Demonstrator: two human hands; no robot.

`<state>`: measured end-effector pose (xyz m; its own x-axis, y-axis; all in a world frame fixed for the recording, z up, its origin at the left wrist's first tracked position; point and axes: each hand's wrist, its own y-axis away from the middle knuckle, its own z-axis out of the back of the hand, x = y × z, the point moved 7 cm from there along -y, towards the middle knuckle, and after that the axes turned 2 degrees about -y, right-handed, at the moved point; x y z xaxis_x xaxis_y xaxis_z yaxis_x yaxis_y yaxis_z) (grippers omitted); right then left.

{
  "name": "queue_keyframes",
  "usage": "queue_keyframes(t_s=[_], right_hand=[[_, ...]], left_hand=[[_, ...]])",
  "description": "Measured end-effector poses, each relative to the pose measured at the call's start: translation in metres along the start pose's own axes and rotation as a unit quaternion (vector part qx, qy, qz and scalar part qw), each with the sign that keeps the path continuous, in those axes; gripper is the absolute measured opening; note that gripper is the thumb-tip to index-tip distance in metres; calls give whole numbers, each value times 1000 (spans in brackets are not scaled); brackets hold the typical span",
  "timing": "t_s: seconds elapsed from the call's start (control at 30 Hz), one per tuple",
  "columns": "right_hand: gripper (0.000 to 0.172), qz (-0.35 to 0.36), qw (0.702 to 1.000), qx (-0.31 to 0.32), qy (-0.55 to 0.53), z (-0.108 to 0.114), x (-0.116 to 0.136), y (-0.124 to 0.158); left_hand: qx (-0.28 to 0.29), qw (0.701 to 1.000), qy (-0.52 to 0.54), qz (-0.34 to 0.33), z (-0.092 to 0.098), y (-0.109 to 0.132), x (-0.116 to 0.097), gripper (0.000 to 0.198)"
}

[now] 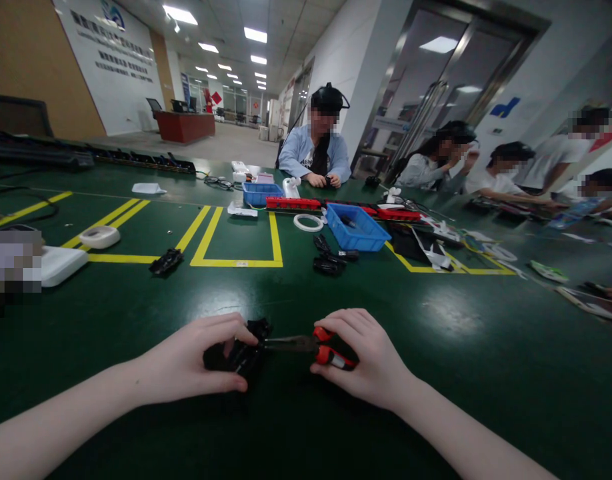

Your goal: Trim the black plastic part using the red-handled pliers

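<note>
L hand point(196, 363) wraps black part point(246, 353) on counter point(436, 373), fingers curled shut on it. Just R of part, pliers point(291, 343) lie w/ long axis L-R, nose touching part; R hand point(366, 360) closed round red handles, farther R.

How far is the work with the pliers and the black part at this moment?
Done: nothing shows as finished. In hand: the left hand steadies a black plastic part while the right hand holds red-handled metal pliers, nose at the part. Remaining, possibly: more black parts lie untouched beside the blue plastic tray.
</note>
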<state>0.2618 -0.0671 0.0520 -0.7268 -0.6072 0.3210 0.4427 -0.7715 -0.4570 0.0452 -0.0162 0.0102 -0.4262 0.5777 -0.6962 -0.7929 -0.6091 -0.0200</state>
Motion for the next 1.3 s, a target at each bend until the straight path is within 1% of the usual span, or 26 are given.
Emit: queue_keyframes(t_s=[0.2, 0.3, 0.5, 0.63, 0.93, 1.3], right_hand=[[41, 2, 1000, 19, 5, -4, 0, 1], [41, 7, 1000, 18, 6, -5, 1, 2], [42, 8, 1000, 10, 2, -4, 0, 1], [42, 4, 1000, 8, 6, -3, -1, 0], [40, -11, 1000, 18, 2, -5, -2, 0], [43, -1, 1000, 27, -3, -9, 0, -1]], left_hand=[[-8, 1000, -7, -5, 0, 2, 0, 36], [-13, 1000, 2, -9, 1, 1, 0, 35], [-7, 1000, 14, 6, 6, 0, 3, 34], [-5, 1000, 16, -1, 9, 0, 3, 36], [2, 1000, 29, 2, 8, 0, 4, 34], [18, 998, 53, -9, 7, 0, -2, 30]])
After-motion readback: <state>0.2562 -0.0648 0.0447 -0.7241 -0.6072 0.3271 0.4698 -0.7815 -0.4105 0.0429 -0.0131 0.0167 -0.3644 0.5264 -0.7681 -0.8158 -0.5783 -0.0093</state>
